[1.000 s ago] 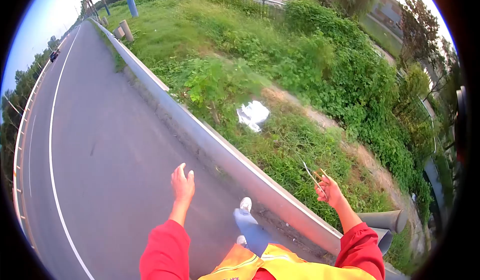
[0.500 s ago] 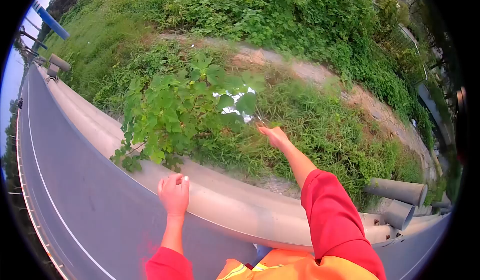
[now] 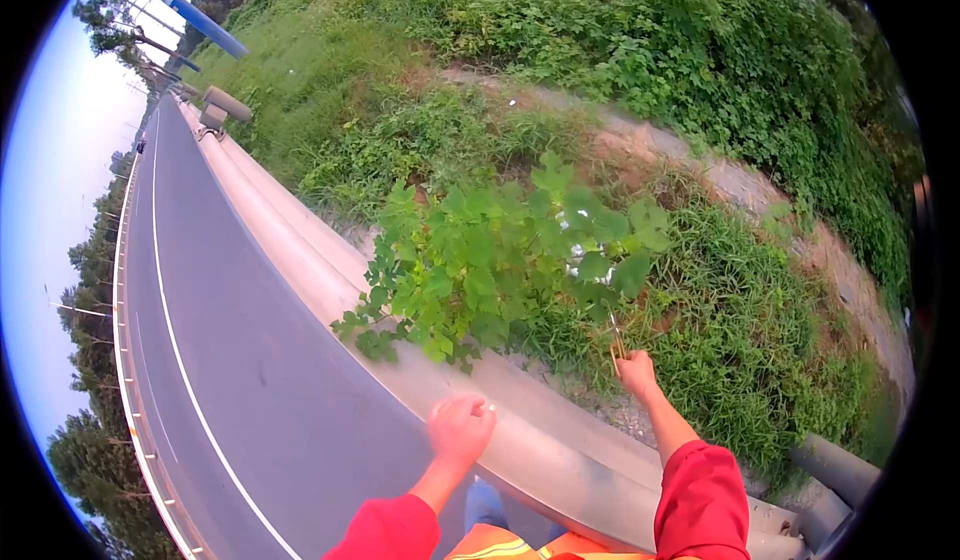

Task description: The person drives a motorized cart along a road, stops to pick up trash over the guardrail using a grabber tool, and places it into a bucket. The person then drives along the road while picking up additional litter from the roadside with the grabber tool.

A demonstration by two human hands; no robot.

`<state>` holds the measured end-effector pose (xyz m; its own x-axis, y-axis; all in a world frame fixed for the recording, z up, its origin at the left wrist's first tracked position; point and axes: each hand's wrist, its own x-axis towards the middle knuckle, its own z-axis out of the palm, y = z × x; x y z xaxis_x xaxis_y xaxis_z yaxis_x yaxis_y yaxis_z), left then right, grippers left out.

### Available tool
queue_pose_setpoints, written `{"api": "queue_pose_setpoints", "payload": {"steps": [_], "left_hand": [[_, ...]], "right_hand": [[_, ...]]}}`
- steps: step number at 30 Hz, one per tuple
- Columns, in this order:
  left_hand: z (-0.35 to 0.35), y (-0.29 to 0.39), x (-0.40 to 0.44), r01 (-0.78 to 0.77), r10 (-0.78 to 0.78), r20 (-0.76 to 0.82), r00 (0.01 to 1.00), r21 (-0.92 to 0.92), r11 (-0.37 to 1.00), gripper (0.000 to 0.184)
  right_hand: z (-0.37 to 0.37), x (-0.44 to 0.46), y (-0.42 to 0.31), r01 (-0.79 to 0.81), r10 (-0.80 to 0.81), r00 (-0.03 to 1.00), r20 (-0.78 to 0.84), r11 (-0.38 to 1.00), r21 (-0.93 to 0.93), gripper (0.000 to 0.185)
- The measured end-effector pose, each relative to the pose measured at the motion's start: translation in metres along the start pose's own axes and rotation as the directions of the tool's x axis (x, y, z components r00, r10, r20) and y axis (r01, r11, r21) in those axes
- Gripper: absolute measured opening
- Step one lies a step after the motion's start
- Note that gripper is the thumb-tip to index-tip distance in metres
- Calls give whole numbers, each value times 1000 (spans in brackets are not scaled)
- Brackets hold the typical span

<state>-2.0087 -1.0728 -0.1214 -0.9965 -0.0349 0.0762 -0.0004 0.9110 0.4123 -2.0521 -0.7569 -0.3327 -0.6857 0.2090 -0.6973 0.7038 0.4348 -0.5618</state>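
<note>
My right hand [image 3: 637,371] reaches out over the guardrail [image 3: 420,365], its fingers wrapped round a pair of slim metal tongs [image 3: 616,338]. The tongs point up toward a white scrap [image 3: 577,252], which shows in small patches between the leaves of a broad-leaved bush [image 3: 480,260]. Leaves hide most of the scrap, so I cannot tell whether the tongs touch it. Near the rail's edge, my left hand [image 3: 462,427] is curled closed, with nothing visible in it.
A grey road [image 3: 250,320] with a white edge line runs along the left. Beyond the rail lies a grassy slope [image 3: 730,330] crossed by a concrete strip [image 3: 740,185]. Round rail posts [image 3: 838,468] stand at the lower right, and a blue pole [image 3: 205,25] at the upper left.
The view has swung left, so the scene sits further right. My right hand has drawn back toward the rail with the tongs. Less of the white scrap shows among the leaves.
</note>
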Motion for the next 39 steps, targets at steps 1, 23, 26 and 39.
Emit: {"api": "queue_pose_setpoints", "payload": {"steps": [1, 23, 26, 39], "left_hand": [[1, -3, 1, -14, 14, -3, 1000, -7, 1000, 13], [-19, 7, -8, -136, 84, 400, 913, 102, 986, 26], [-9, -3, -4, -191, 135, 393, 910, 107, 976, 27], [84, 264, -232, -401, 824, 398, 403, -733, 550, 22]], "right_hand": [[-17, -17, -2, 1, -1, 1000, -15, 1000, 6, 28], [-32, -678, 71, 536, 596, 355, -720, 502, 679, 18], [-4, -722, 91, 599, 665, 159, -730, 523, 607, 19], [91, -861, 193, 706, 884, -181, -430, 422, 570, 15]]}}
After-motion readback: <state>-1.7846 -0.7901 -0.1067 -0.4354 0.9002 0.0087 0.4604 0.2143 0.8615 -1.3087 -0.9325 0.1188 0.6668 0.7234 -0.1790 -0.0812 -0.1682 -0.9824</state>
